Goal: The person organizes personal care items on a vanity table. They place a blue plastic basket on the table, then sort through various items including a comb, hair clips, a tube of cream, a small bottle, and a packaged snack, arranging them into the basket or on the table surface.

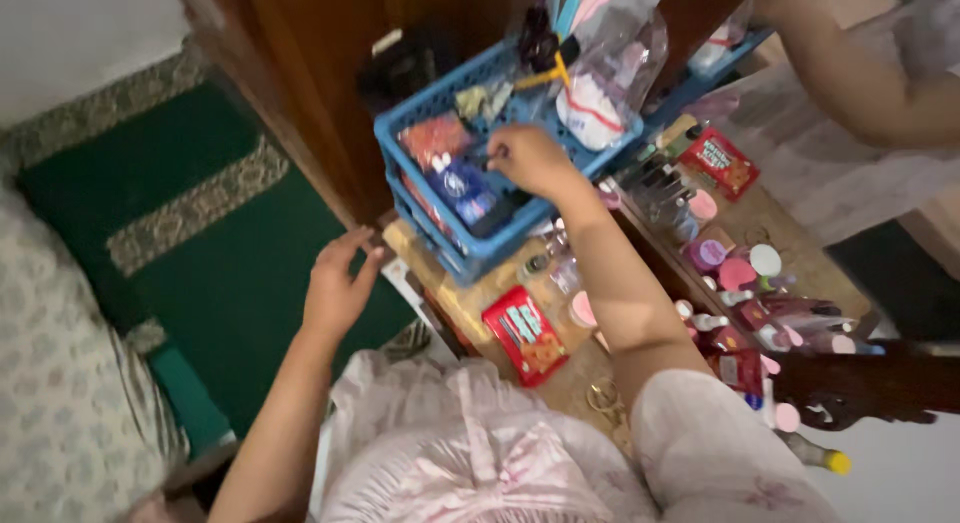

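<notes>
Right hand (528, 158) is down inside the blue basket (440, 101), fingers pinched on something small and dark just beside the blue packet (462, 186), while the left hand (338, 288) hangs open and empty, well off the surface (470, 308).

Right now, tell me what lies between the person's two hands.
In the head view, the near corner of the blue plastic basket lies between the left hand and the right hand, which reaches into it; below that corner is the wooden table edge.
</notes>
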